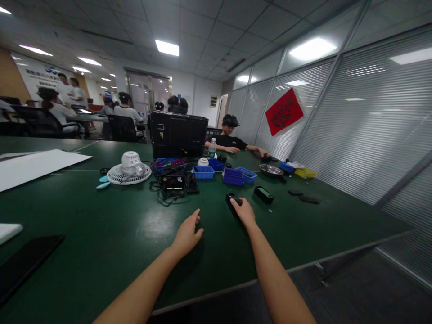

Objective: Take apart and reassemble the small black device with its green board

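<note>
My right hand [245, 211] is closed around a black oblong device [232, 202] on the green table [216, 261]; the device's far end sticks out past the fingers. To the left, my left hand [187, 233] is held over the table with thumb and fingers apart and nothing in it. Just right of the held device lies a black box with a green top [264, 195]. Beyond my hands are a blue bin [203, 172], a dark blue box [233, 177] and a black power unit with cables [173, 182].
A white fan part [129, 169] lies at the left, with a dark monitor [179, 135] behind the bins. Across the table sits a person [231, 139] in black. A metal bowl [271, 170] and flat black pieces [308, 200] lie right; a black slab [30, 258] lies near left.
</note>
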The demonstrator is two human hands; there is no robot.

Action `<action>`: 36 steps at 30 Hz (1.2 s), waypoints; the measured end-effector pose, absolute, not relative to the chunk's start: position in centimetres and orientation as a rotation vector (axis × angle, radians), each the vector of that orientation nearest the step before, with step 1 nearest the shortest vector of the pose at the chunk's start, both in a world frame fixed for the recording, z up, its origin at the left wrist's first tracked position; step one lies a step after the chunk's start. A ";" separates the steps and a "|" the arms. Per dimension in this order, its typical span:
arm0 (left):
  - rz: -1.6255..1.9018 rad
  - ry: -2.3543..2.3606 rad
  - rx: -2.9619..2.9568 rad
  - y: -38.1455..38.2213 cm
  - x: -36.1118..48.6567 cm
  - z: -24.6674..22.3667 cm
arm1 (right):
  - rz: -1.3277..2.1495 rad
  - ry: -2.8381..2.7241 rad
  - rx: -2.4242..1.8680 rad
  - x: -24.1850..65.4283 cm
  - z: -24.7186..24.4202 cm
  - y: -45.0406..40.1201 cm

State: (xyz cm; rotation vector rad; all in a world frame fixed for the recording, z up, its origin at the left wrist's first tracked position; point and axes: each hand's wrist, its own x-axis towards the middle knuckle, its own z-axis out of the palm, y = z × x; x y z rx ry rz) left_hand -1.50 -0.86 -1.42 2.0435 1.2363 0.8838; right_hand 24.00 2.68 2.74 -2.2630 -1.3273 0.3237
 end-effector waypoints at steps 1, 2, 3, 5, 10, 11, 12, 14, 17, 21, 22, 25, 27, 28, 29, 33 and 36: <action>0.880 1.236 2.046 -0.8 -1.5 -1.5 | 0.295 -1.354 -2.271 23.8 2.6 2.6; 0.879 1.236 2.049 -0.8 -1.5 -1.6 | 0.264 -1.382 -2.282 23.7 2.5 2.5; 0.878 1.234 2.052 -0.7 -1.5 -1.6 | 0.235 -1.407 -2.292 23.6 2.4 2.5; 0.879 1.232 2.057 -0.7 -1.5 -1.6 | 0.198 -1.433 -2.313 23.5 2.1 2.4; 0.867 1.231 2.052 -0.8 -1.5 -1.3 | 0.183 -1.446 -2.338 23.7 1.7 2.6; 0.863 1.232 2.052 -0.8 -1.5 -1.3 | 0.183 -1.449 -2.342 23.7 1.8 2.6; 0.862 1.233 2.053 -0.8 -1.5 -1.3 | 0.181 -1.449 -2.348 23.7 1.8 2.6; 0.863 1.233 2.060 -0.8 -1.5 -1.3 | 0.171 -1.449 -2.354 23.6 1.9 2.6; 0.858 1.233 2.070 -0.7 -1.6 -1.3 | 0.176 -1.436 -2.358 23.5 2.0 2.5; 0.850 1.239 2.071 -0.7 -1.6 -1.1 | 0.191 -1.393 -2.369 23.7 2.3 2.5; 0.853 1.239 2.072 -0.7 -1.6 -1.1 | 0.193 -1.378 -2.374 23.8 2.3 2.5; 0.865 1.241 2.079 -0.6 -1.6 -1.2 | 0.216 -1.336 -2.377 24.1 2.4 2.7; 0.867 1.242 2.081 -0.5 -1.5 -1.3 | 0.238 -1.314 -2.365 24.2 2.5 2.7; 0.866 1.243 2.081 -0.5 -1.5 -1.4 | 0.249 -1.305 -2.358 24.3 2.5 2.8; 0.863 1.243 2.081 -0.5 -1.5 -1.5 | 0.258 -1.300 -2.348 24.3 2.5 2.8; 0.858 1.239 2.082 -0.4 -1.5 -1.6 | 0.258 -1.279 -2.334 24.3 2.7 2.7; 0.874 1.226 2.094 -0.4 -1.6 -1.5 | 0.262 -1.251 -2.323 24.4 2.7 2.7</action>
